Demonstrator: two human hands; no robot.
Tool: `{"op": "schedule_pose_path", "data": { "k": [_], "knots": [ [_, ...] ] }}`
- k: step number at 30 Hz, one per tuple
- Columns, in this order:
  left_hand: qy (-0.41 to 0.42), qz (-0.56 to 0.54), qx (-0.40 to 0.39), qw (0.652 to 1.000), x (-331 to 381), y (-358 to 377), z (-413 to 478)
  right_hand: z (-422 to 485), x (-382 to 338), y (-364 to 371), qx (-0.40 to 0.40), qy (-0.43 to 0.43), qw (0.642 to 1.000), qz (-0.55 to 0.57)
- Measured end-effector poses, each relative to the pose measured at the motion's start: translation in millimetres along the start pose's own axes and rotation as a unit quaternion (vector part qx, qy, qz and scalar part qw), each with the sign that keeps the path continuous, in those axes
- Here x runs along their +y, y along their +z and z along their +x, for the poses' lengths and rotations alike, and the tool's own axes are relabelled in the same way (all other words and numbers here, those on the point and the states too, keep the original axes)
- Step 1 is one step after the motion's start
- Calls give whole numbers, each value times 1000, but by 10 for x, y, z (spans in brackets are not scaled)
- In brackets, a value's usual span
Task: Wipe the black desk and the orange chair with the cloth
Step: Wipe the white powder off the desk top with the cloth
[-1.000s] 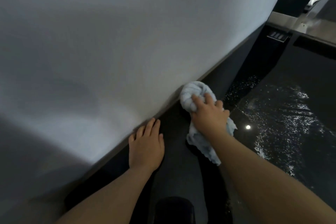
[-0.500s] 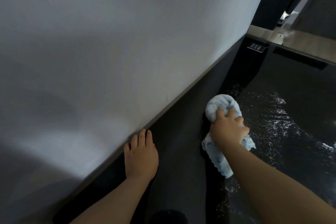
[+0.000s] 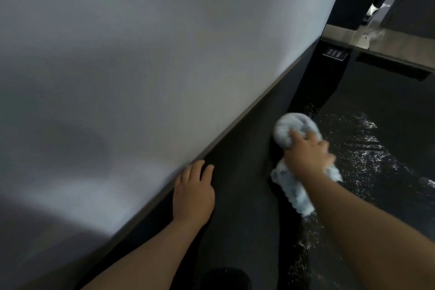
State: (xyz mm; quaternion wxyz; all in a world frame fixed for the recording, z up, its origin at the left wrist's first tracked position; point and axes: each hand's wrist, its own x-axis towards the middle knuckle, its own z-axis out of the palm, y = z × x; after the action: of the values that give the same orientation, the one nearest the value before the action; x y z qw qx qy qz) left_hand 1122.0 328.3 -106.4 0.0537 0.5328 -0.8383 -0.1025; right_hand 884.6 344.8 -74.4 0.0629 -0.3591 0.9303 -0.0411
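Note:
A bunched pale blue cloth point(image 3: 289, 125) lies on the black desk point(image 3: 240, 183), and my right hand point(image 3: 306, 155) grips it from above and presses it down. A loose end of the cloth trails toward me under my wrist. My left hand point(image 3: 193, 193) rests flat on the desk by the foot of the grey wall, fingers straight. The desk surface to the right of the cloth glistens with wet specks. The orange chair is not in view.
A grey wall point(image 3: 141, 66) runs along the desk's left edge. A metal rail point(image 3: 388, 42) and a small vent plate point(image 3: 334, 53) sit at the far right end. A dark round object point(image 3: 223, 278) shows at the bottom edge.
My right hand has slid the cloth away from the wall, rightward and farther along the desk. My left hand stays in place by the wall.

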Motion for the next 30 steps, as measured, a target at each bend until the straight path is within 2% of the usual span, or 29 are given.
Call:
{"op": "schedule_pose_path", "data": {
  "k": [2, 3, 6, 9, 11, 16, 18, 19, 21, 23, 24, 26, 30],
  "knots": [
    [37, -23, 6, 999, 58, -19, 89, 92, 120, -120, -1, 59, 998, 12],
    [55, -33, 8, 998, 101, -16, 162, 88, 98, -149, 16, 49, 998, 22],
    [80, -39, -14, 996, 252, 39, 444, -9, -217, -120, 62, -76, 993, 67],
    [106, 10, -53, 993, 344, 110, 678, -41, -479, 113, 43, -184, 982, 1],
    [110, 22, -57, 992, 351, 129, 789, 125, -441, 171, 44, -157, 986, -20],
    [115, -2, -23, 993, 424, 139, 924, 529, -99, 34, 23, 20, 999, -24],
    [100, -13, -11, 995, 440, 180, 914, 572, -48, -28, 27, 50, 998, -7],
    [99, -20, -9, 995, 432, 194, 910, 571, -80, -40, 49, 32, 998, 1],
    [108, -22, -4, 994, 405, 223, 916, 544, -241, -35, 95, -58, 993, 34],
    [108, -11, -3, 994, 379, 240, 941, 517, -439, 54, 92, -166, 981, 29],
    [109, -7, -2, 994, 368, 243, 950, 508, -489, 104, 78, -190, 979, 13],
    [108, -1, -10, 994, 366, 229, 955, 602, -433, 151, 55, -160, 986, -10],
    [98, -30, -18, 995, 365, 221, 933, 826, -19, 20, 13, 16, 998, -51]
  ]
}}
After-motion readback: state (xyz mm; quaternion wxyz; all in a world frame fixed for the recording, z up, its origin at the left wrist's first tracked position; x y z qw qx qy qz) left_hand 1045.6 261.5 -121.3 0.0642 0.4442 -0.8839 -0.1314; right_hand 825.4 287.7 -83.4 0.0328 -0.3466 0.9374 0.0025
